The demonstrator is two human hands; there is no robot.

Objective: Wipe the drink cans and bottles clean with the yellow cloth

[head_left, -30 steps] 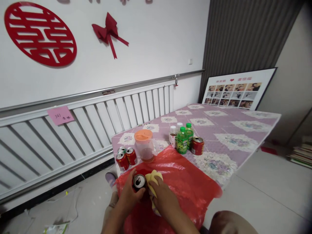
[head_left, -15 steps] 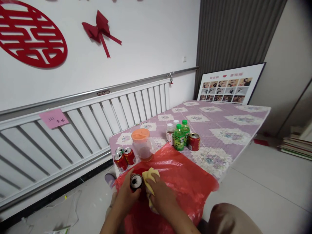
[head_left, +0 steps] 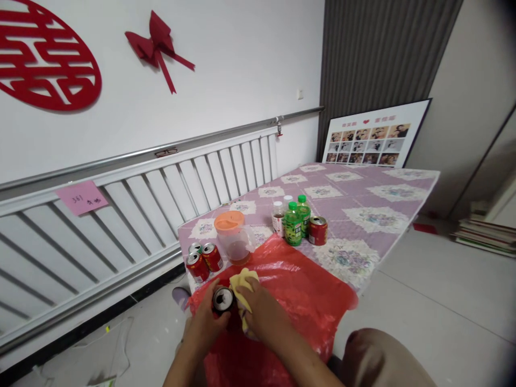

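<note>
An opened dark can (head_left: 223, 300) stands over the red plastic sheet (head_left: 298, 279), near the table's front left. My left hand (head_left: 207, 322) is wrapped round its left side. In my right hand (head_left: 260, 312) is a yellow cloth (head_left: 243, 280), pressed against the can's right side. Part of the cloth is hidden under my fingers. Just behind, to the left, several opened cans (head_left: 197, 267) stand close together. Beside them is a clear pitcher (head_left: 234, 244) with an orange lid and a little liquid at the bottom.
Green-capped bottles (head_left: 293, 226), white-capped bottles (head_left: 278, 217) and a red can (head_left: 318, 231) stand in mid-table on the purple flowered tablecloth (head_left: 322, 207). A white radiator (head_left: 161, 199) runs along the left wall. A photo board (head_left: 374, 134) leans behind the table.
The yellow cloth and my right hand have moved slightly up and left along the can. My left hand still holds the can. The whole view has shifted a little.
</note>
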